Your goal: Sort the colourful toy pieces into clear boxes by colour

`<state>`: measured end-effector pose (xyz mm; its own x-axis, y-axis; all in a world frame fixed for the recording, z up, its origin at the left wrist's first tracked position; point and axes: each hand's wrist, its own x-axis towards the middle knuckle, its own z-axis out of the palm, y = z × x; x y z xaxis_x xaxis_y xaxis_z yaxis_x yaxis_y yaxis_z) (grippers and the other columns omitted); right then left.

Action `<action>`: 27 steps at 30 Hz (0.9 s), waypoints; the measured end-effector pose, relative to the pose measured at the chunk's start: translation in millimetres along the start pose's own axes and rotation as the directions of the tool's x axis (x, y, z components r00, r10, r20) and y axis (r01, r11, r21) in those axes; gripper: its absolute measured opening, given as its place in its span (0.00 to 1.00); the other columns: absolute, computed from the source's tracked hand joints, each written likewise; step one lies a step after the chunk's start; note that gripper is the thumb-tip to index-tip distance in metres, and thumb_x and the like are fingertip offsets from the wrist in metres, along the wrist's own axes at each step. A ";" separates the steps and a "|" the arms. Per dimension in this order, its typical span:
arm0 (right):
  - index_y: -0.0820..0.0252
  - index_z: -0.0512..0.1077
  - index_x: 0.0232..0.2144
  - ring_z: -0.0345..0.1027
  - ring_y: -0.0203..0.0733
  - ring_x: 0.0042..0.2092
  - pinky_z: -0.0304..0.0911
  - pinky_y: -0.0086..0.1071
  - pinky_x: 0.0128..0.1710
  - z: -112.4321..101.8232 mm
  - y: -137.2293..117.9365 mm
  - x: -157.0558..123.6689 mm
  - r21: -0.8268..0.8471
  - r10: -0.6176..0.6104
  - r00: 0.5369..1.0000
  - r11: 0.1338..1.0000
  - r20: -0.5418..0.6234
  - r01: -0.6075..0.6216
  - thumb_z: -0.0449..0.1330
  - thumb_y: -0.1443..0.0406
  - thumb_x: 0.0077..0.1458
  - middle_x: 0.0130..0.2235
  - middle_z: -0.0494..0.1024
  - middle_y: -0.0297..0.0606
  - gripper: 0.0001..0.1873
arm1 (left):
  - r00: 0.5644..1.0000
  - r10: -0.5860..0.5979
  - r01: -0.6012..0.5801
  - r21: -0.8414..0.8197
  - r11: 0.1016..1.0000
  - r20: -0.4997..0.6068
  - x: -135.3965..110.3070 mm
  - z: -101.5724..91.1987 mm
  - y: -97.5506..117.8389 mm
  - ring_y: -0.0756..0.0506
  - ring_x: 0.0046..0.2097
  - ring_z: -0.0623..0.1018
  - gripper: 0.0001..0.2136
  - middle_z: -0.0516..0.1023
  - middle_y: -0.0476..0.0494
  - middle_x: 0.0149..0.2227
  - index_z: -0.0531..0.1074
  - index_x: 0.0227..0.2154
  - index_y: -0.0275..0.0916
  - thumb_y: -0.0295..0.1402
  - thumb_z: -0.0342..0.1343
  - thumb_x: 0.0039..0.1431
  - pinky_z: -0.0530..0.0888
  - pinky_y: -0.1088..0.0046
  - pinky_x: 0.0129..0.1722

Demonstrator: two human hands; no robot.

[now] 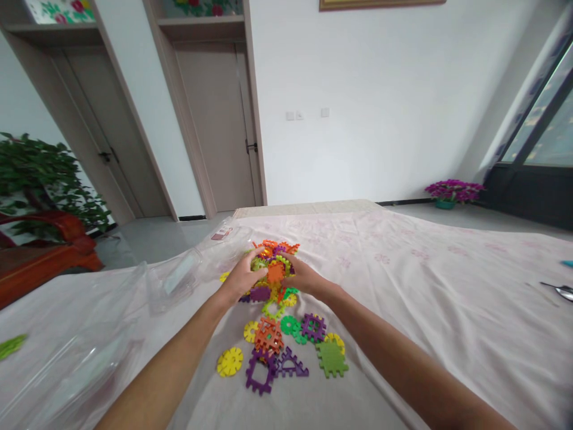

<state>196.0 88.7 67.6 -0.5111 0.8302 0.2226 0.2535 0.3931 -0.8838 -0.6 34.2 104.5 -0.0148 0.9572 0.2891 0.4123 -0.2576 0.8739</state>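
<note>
A heap of colourful plastic interlocking pieces (274,257) lies on a pale pink floral cloth (403,280). My left hand (242,276) cups the heap from the left, fingers curled round it. My right hand (301,273) presses against it from the right, fingers curled too. Between them sits an orange piece (276,272). Nearer to me lie loose pieces: a yellow gear (230,361), a purple square frame (259,371), a purple triangle (292,364), a green square (332,358) and an orange square (268,335).
Clear plastic bags (174,278) lie left of the heap. A metal spoon (559,290) lies at the right edge. Beyond are two doors (219,125), a leafy plant (40,179), a red wooden chair (45,251) and purple flowers (453,191).
</note>
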 end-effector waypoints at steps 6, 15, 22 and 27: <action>0.49 0.55 0.66 0.47 0.54 0.68 0.44 0.51 0.66 -40.5 -4.2 -56.6 -0.313 -0.123 0.970 0.931 0.211 0.186 0.70 0.58 0.44 0.68 0.56 0.43 0.50 | 0.975 0.045 -0.122 0.353 0.928 0.218 -72.5 1.0 -7.1 0.29 0.70 0.49 0.37 0.56 0.40 0.68 0.67 0.60 0.53 0.48 0.67 0.44 0.46 0.42 0.65; 0.44 0.50 0.68 0.37 0.58 0.70 0.35 0.56 0.67 -49.3 3.1 -133.9 -0.424 -0.040 0.884 0.867 0.465 0.262 0.67 0.44 0.46 0.71 0.47 0.40 0.52 | 0.862 0.006 -0.323 0.539 0.778 0.507 -151.3 -19.6 -58.1 0.25 0.70 0.42 0.45 0.39 0.43 0.72 0.42 0.68 0.58 0.55 0.59 0.51 0.43 0.36 0.64; 0.55 0.57 0.66 0.47 0.55 0.67 0.43 0.52 0.66 -21.3 10.7 -87.1 -0.449 -0.305 0.871 0.762 0.386 0.466 0.56 0.45 0.58 0.67 0.57 0.49 0.39 | 0.958 0.147 -0.274 0.643 0.715 0.244 -100.1 9.5 -63.0 0.29 0.70 0.45 0.38 0.42 0.37 0.72 0.50 0.68 0.48 0.55 0.52 0.58 0.45 0.42 0.65; 0.57 0.65 0.59 0.61 0.47 0.60 0.53 0.45 0.63 -9.3 10.6 -56.7 -0.406 -0.394 0.873 0.775 0.290 0.484 0.44 0.52 0.67 0.58 0.70 0.46 0.26 | 0.968 0.224 -0.086 0.691 0.717 -0.111 -63.0 17.8 -69.7 0.35 0.69 0.53 0.26 0.52 0.34 0.68 0.60 0.63 0.42 0.45 0.47 0.65 0.49 0.50 0.66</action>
<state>235.3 49.4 49.5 -0.7835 0.4552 0.4230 0.2821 0.8671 -0.4106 -12.2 -5.8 18.5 -0.0235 0.8545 0.5189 0.9268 -0.1759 0.3317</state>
